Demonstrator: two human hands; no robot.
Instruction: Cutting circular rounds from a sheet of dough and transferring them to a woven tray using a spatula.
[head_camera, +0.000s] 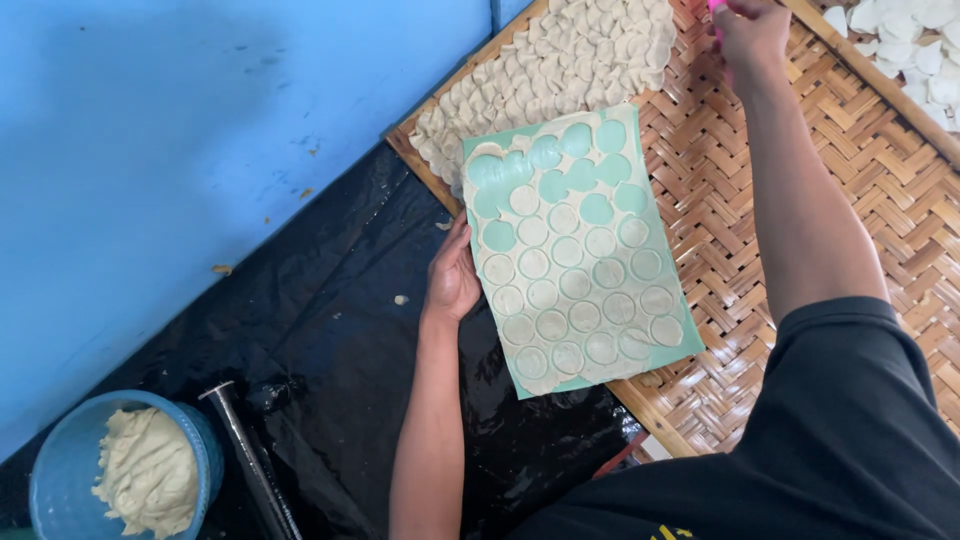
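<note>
**Here, a board of cut dough rounds is being held over a woven tray**

Here the left hand (453, 280) is gripping the left edge of a pale green rectangular board (640, 215), fingers curled under it, and the board is lying tilted across the near corner of a large woven bamboo tray with a wooden rim (800, 170). A thin sheet of cream dough stamped into rows of circles (575, 285) is covering the board; near the board's far end several rounds are missing and the green is showing through.

The right hand (752, 30) is reaching to the far edge of the tray, closed around a small pink object (716, 6) that is mostly cut off by the frame, so what it is cannot be told.

A heap of overlapping pale dough rounds (560, 60) is lying on the far left part of the tray. A round blue plastic basket (65, 470) at the lower left is holding a lump of cream dough (150, 470), and a dark metal rod (250, 460) is lying just beside it on a black plastic sheet (330, 300). Behind that, a blue painted surface (180, 150) is filling the upper left.
</note>
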